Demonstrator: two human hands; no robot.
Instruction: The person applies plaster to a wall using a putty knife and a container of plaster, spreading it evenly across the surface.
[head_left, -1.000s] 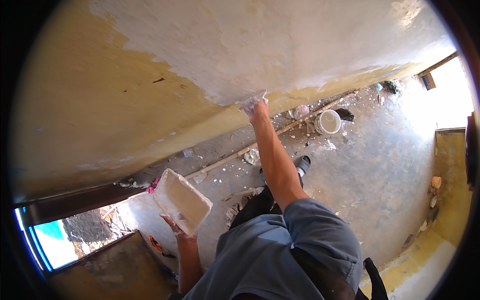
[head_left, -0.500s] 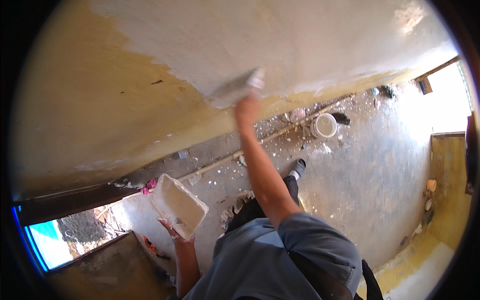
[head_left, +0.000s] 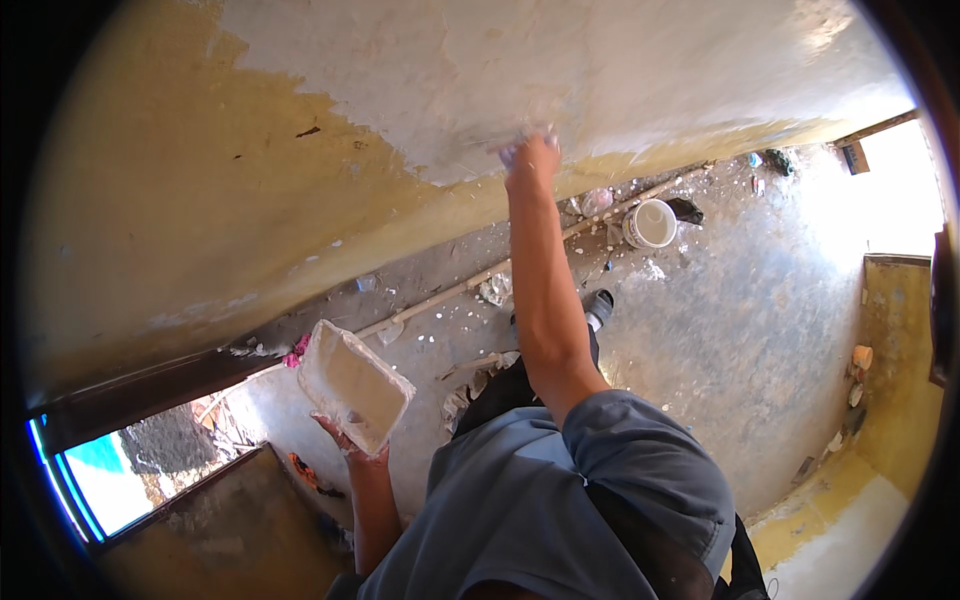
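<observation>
Your left hand [head_left: 350, 438] is curled around the lower end of a white-crusted, open rectangular tub [head_left: 322, 365] above the grey floor [head_left: 700, 370], while your blurred right hand [head_left: 537, 158], its grip impossible to tell, is at the white-coated yellow wall [head_left: 450, 70].

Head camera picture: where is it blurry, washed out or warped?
Head view, centre: the right hand is blurred, while the container looks sharper; head view, right: glare washes out the opening and nearby floor; head view, edge: the low yellow wall looks bent.
</observation>
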